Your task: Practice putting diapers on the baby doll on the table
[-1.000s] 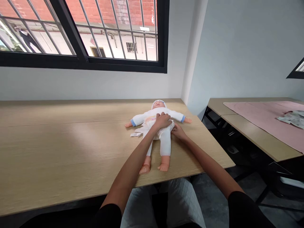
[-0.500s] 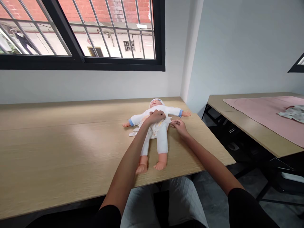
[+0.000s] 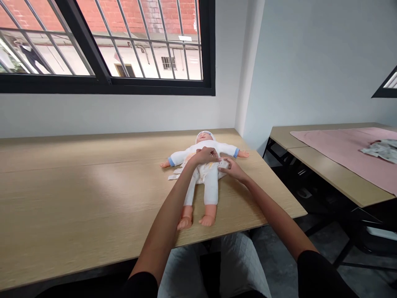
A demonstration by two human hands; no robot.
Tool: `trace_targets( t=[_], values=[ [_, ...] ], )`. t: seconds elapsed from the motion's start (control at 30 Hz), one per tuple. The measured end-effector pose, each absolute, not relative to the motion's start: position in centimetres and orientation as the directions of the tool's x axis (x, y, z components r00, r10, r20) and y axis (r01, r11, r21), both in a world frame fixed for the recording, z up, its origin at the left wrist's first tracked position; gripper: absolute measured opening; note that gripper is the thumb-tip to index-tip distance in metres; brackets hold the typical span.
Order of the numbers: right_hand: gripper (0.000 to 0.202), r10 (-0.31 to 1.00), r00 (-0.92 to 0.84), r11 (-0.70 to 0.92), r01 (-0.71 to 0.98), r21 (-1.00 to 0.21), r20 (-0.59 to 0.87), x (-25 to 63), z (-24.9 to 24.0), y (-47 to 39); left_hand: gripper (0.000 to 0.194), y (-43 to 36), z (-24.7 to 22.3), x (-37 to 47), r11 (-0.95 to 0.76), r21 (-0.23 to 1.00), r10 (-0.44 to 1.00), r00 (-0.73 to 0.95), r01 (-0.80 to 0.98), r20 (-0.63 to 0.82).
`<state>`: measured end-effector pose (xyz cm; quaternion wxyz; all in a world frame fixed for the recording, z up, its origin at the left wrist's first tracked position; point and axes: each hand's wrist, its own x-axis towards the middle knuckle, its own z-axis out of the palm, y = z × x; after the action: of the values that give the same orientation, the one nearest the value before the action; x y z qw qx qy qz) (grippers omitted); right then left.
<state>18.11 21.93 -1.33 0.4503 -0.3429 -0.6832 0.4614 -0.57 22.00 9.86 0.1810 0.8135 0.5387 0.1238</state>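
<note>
A baby doll (image 3: 211, 186) in a white outfit with blue cuffs lies on its back, arms spread and feet toward me. Around its hips is a white diaper (image 3: 203, 170) with yellowish print; a side tab (image 3: 174, 176) sticks out loose on the left. My left hand (image 3: 207, 155) rests over the doll's belly, fingers bent and pressed at the diaper's front edge. At the doll's right-hand side in view, my right hand (image 3: 232, 169) pinches the diaper's side flap. The two hands' fingertips nearly meet there, and the left fingertips are partly hidden.
The doll lies on a wooden table (image 3: 93, 198), near its right edge. Across a gap, a second table (image 3: 328, 174) carries a pink cloth (image 3: 335, 145) and a folded patterned garment (image 3: 383, 150). A barred window (image 3: 149, 54) is in the wall behind.
My right hand has moved left and inward, bringing the diaper's side flap over the doll's hip toward the left hand. The left hand stays over the belly.
</note>
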Motion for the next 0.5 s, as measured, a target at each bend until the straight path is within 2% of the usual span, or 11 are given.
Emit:
trace_targets(
  t=[0.13,0.23,0.3,0.4,0.47,0.5],
  values=[
    [0.032,0.912,-0.341,0.335,0.301,-0.893,0.227,19.9,-2.0,22.8,0.035,21.7,10.0,-0.6,-0.337,0.481,0.928,0.372,0.809,0.025],
    [0.018,0.949,-0.212,0.304,0.433,-0.849,0.232,21.3,-1.9,23.2,0.035,21.6,10.0,-0.6,-0.332,0.494,0.932,0.360,0.804,0.042],
    [0.011,0.951,-0.105,0.303,0.511,-0.804,0.291,21.6,-1.4,23.2,0.033,21.6,10.0,-0.5,-0.335,0.500,0.932,0.359,0.799,0.050],
    [0.009,0.893,-0.024,0.402,0.489,-0.774,0.449,21.2,-0.3,22.9,0.033,21.6,10.0,-0.5,-0.339,0.509,0.929,0.367,0.791,0.048],
    [0.009,0.873,-0.097,0.476,0.380,-0.793,0.478,20.3,0.1,22.4,0.035,21.6,10.1,-0.5,-0.330,0.500,0.933,0.357,0.800,0.044],
    [0.012,0.875,-0.191,0.484,0.321,-0.814,0.444,19.9,0.1,22.1,0.035,21.6,10.1,-0.4,-0.324,0.493,0.936,0.350,0.808,0.041]
  ],
)
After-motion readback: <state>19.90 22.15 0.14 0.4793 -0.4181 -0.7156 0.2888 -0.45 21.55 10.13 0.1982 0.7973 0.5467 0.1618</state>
